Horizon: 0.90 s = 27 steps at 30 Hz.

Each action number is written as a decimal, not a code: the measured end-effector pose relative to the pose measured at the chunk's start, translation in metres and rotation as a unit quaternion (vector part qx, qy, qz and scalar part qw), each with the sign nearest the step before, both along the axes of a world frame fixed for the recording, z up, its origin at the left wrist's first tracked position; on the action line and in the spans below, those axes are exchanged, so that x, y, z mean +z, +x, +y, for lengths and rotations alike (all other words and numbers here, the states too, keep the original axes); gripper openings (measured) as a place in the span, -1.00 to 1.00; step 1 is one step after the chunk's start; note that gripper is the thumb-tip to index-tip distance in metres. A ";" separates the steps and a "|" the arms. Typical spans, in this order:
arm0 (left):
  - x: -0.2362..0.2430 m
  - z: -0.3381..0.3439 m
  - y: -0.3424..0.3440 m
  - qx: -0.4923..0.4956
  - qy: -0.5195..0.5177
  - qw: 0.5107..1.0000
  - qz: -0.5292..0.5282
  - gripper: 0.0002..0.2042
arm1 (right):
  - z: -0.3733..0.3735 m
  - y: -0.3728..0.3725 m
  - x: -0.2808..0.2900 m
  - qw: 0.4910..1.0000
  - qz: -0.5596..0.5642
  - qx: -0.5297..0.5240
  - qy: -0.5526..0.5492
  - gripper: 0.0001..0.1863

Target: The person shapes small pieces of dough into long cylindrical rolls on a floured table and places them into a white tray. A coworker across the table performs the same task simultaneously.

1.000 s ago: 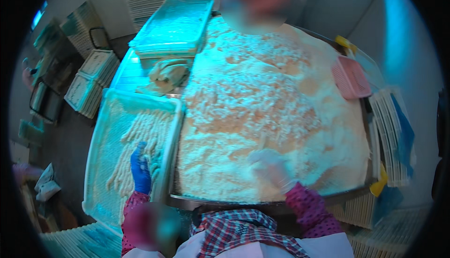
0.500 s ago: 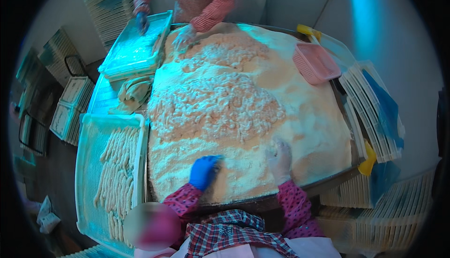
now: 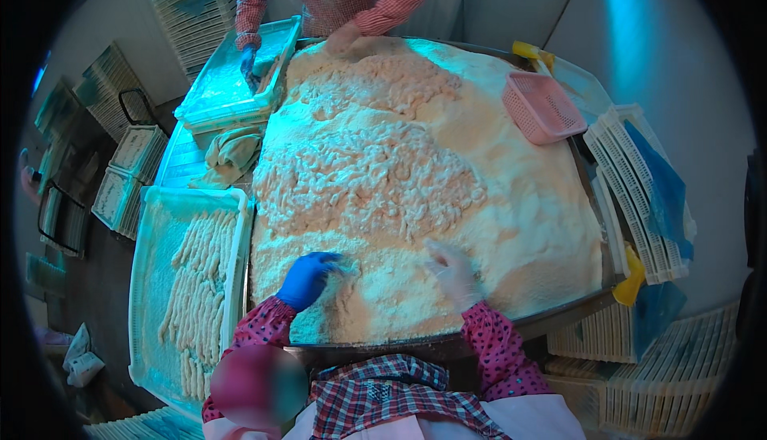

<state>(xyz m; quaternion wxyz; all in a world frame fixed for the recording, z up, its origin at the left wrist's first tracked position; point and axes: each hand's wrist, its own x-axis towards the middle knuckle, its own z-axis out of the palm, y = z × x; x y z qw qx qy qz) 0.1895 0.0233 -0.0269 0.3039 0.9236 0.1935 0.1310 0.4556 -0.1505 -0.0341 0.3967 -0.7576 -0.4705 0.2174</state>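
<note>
My left hand [image 3: 306, 280], in a blue glove, is over the near left part of the floury bed, its fingers stretched toward the right and apart. My right hand [image 3: 452, 274], in a pale thin glove, hovers at the near edge of the pile with fingers extended and a gap beside the thumb. I make out nothing held in either. Beyond them lies a heap of pale, flour-coated strips [image 3: 371, 172] on a wide layer of off-white powder [image 3: 527, 216]. To my left, a tray [image 3: 242, 280] holds rows of coated strips [image 3: 194, 304].
Across the table a co-worker's blue-gloved hand [image 3: 249, 68] reaches into another tray [image 3: 220, 108]. A crumpled cloth [image 3: 232, 155] lies between the trays. A pink basket [image 3: 543, 108] sits at the far right, near stacked trays [image 3: 631, 192] and a yellow-handled tool [image 3: 629, 276].
My left hand has moved left and slightly away from me; my right hand has shifted left, its fingers now extended. The co-worker's other hand has drawn back from the powder toward their body.
</note>
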 end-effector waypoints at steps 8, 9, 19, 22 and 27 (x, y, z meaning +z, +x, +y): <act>-0.056 -0.054 0.031 0.138 0.043 0.989 0.038 -0.58 | 0.002 -0.026 -0.019 0.953 -0.276 0.115 0.049 -0.71; -0.053 -0.057 0.035 0.213 -0.105 0.969 -0.063 -0.66 | 0.003 -0.027 -0.018 0.937 -0.319 0.138 0.035 -0.72; -0.043 -0.071 0.046 0.108 -0.776 0.386 -0.487 -0.57 | 0.024 -0.105 0.023 0.972 -0.081 0.099 0.195 -0.73; -0.017 -0.072 0.047 0.134 -0.765 0.379 -0.503 -0.55 | 0.014 -0.121 0.024 0.953 -0.200 0.146 0.172 -0.66; 0.022 -0.089 0.047 0.157 -0.843 0.397 -0.326 -0.52 | 0.023 -0.102 0.037 0.964 -0.188 0.109 0.155 -0.46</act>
